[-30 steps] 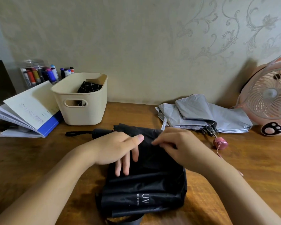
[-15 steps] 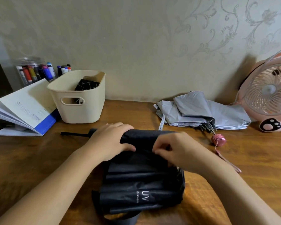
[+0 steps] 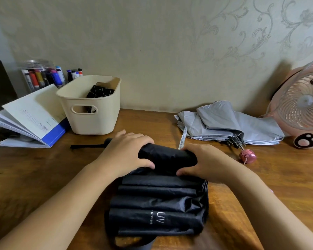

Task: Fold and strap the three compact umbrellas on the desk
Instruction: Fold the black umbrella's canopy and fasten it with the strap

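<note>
black fabric compact umbrella (image 3: pixel 159 201) mid-desk near front edge | rolled core axis runs left-right, loose pleats trail toward front edge | left hand (image 3: pixel 126 156) + right hand (image 3: pixel 204 163) each clamped on a roll end, equally near | roll goes toward front edge, likely

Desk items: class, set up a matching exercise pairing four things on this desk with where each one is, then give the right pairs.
Things:
1. black umbrella
2. grey umbrella
3. checked black item
4. pink fan

Places:
A. inside the cream bin
B. far right, by the wall
C. under both hands, at the front
D. lying loose, right of the bin, untouched

Pairs: 1-C, 2-D, 3-A, 4-B
</note>
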